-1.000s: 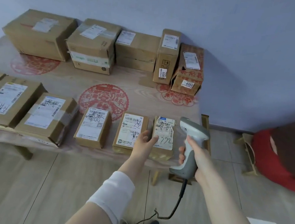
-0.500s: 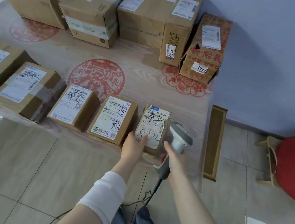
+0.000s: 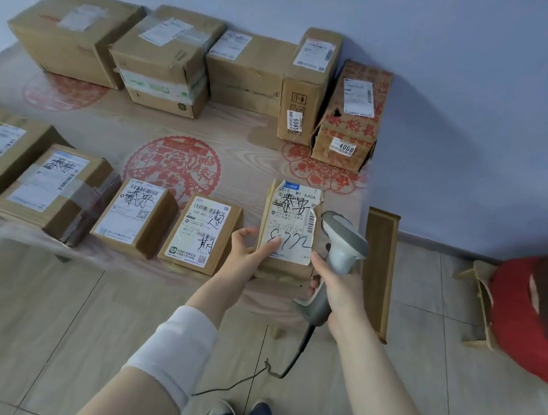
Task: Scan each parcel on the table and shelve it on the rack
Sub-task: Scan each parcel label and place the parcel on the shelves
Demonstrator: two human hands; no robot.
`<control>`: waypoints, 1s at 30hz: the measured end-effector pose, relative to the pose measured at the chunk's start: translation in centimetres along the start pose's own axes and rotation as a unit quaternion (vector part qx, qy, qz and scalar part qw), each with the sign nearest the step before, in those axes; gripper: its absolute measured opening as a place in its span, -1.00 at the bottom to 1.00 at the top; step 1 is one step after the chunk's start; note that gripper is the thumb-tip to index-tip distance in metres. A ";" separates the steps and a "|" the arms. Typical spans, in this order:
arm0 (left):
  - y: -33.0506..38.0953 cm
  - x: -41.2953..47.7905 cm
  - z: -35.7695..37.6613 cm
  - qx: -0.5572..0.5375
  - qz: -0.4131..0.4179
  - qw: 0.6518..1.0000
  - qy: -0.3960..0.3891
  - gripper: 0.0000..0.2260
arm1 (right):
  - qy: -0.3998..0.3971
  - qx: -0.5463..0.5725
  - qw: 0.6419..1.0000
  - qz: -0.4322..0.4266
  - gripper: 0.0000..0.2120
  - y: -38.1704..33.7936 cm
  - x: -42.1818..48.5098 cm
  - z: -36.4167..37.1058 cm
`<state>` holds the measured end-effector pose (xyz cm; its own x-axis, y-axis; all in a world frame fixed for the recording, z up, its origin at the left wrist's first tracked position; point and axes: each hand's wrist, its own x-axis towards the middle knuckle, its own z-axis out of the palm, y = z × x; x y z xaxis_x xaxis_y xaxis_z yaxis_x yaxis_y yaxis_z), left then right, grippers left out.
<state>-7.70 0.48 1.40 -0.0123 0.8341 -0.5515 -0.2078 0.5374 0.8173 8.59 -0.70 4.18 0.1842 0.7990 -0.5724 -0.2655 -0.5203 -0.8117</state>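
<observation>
A small cardboard parcel with a torn white label marked "872" stands at the table's front right. My left hand grips its near left corner, thumb on the label. My right hand holds a grey barcode scanner by its handle, its head right beside the parcel's right edge. The scanner's cable hangs down to the floor. Several other labelled parcels lie in a front row, the nearest one just left of my left hand.
A back row of larger boxes lines the wall, with a tall box and a red-printed box at its right end. The low table carries red paper-cut prints. A wooden frame stands right of the table. Red object far right.
The scanner head has come down from above the parcel to its right side. My left hand has taken hold of the parcel's near corner, and the parcel now stands more upright.
</observation>
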 end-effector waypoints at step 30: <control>15.3 -6.2 -9.8 0.007 0.312 0.949 0.035 -0.36 | -0.240 -0.118 0.949 -0.165 -0.67 -15.7 -14.0 12.7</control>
<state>-20.42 2.34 15.68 -0.1935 0.9806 0.0314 -0.1261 -0.0566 0.9904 -1.80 0.10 26.42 -0.2471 0.9462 -0.2087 -0.0376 -0.2246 -0.9737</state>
